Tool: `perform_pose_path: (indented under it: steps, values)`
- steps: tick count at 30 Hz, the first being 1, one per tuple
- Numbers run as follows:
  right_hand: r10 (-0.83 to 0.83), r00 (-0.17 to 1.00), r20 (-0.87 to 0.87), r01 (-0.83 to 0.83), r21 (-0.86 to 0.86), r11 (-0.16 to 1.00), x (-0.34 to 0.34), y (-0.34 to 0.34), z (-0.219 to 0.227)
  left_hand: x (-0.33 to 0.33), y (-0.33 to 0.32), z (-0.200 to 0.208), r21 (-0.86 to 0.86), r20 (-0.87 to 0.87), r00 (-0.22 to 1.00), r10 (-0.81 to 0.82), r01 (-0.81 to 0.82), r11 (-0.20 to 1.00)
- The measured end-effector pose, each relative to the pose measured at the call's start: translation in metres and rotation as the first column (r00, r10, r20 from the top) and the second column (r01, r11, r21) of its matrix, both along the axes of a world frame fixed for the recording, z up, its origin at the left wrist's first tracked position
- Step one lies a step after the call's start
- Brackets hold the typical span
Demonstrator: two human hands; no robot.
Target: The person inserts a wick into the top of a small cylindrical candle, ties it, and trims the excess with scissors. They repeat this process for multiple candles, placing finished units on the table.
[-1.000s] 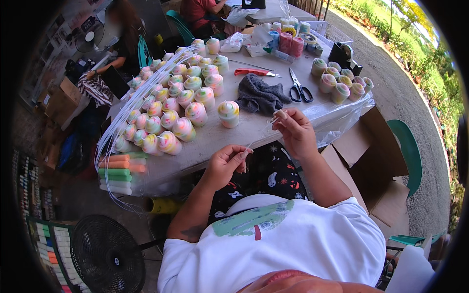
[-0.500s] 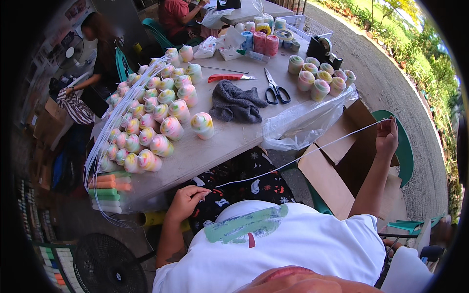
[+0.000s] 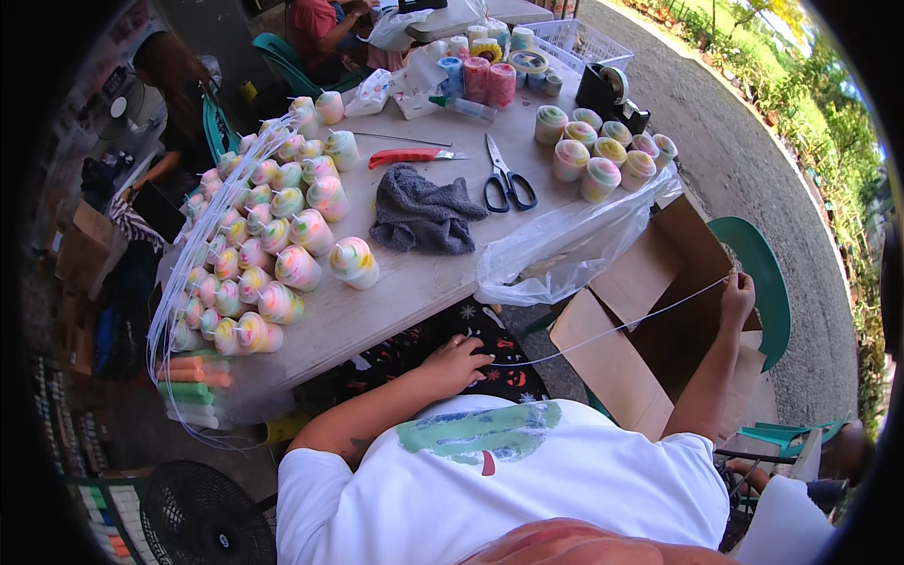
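One end of the cord (image 3: 621,327) is pinched by the right hand (image 3: 738,298), seemingly so its length is drawn out above the box (image 3: 617,377); whether it is gripped by the loosely curled left hand (image 3: 456,365) cannot be told. Spare cords (image 3: 193,235) are draped across candles (image 3: 298,268), probably for reach.

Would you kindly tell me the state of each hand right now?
Left hand: over the patterned trousers, at the white cord; whether it grips the cord cannot be told.
Right hand: closed, pinching the cord.
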State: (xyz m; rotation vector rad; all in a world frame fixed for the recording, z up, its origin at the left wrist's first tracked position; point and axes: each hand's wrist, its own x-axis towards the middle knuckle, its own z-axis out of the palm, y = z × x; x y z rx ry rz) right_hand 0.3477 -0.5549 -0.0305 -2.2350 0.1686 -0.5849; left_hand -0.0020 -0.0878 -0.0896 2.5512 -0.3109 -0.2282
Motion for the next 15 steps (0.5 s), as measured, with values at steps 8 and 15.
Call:
perform_pose_path:
  steps: [8, 15]
  values:
    - [0.211, 0.971, 0.108, -0.237, 0.397, 0.887, -0.006, 0.024, 0.005, 0.025, 0.000, 0.016, -0.224, -0.046, 0.989, 0.144, -0.151, 0.963]
    - [0.377, 0.879, 0.292, -0.472, 0.645, 0.601, -0.018, 0.059, 0.061, 0.047, 0.000, 0.065, 0.273, -0.574, 0.818, 0.047, 0.137, 0.952]
